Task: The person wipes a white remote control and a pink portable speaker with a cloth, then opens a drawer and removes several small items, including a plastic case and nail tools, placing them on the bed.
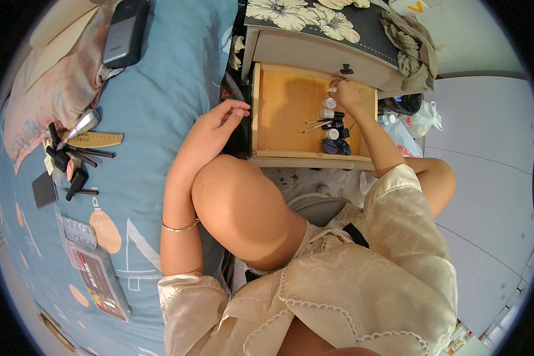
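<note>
My right hand (348, 95) reaches into the back right of an open wooden drawer (285, 111), its fingers closed on a small white-capped bottle (333, 89). Below it in a row along the drawer's right part lie a small jar (329, 103), another white-capped jar (326, 113), black-capped bottles, a round-lidded jar (333, 134) and a dark blue item (336, 146). Two thin brushes (317, 127) stick out leftward from the row. My left hand (222, 119) hangs over the bed's edge by the drawer's left side, holding nothing, with its forearm against my raised knee.
On the bed (182, 58) are a grey power bank (124, 33), a pillow (49, 107), a wooden ruler (95, 139), several black pens or brushes (93, 152) and a clear-lidded box (100, 280). A scarf (409, 49) hangs over the cabinet's corner; plastic bags (405, 133) stand right of the drawer.
</note>
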Available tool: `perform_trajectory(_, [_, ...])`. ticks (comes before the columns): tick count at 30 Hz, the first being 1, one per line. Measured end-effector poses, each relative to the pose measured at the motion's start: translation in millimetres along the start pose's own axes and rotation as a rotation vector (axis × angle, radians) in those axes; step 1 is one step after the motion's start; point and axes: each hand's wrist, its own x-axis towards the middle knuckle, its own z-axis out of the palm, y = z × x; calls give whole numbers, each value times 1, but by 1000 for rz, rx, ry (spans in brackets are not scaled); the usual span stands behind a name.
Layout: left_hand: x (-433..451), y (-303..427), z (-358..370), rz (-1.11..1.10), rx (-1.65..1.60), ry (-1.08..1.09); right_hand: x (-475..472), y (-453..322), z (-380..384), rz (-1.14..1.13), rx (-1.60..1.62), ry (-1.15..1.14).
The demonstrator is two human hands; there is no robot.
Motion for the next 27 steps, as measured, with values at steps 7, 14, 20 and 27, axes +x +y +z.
perform_trajectory(7, [4,-1,0,-23,-13,-19,7,11,8,56,98,38])
perform_trajectory(14, [0,-15,-2,44,10,12,-21,-24,-35,42,264,-49])
perform_trajectory(20, [1,-8,3,86,131,48,-67,-134,-117,-125,513,-53])
perform_trajectory(27, [-3,-13,2,102,188,60,-63,-362,-195,-752,888,-142])
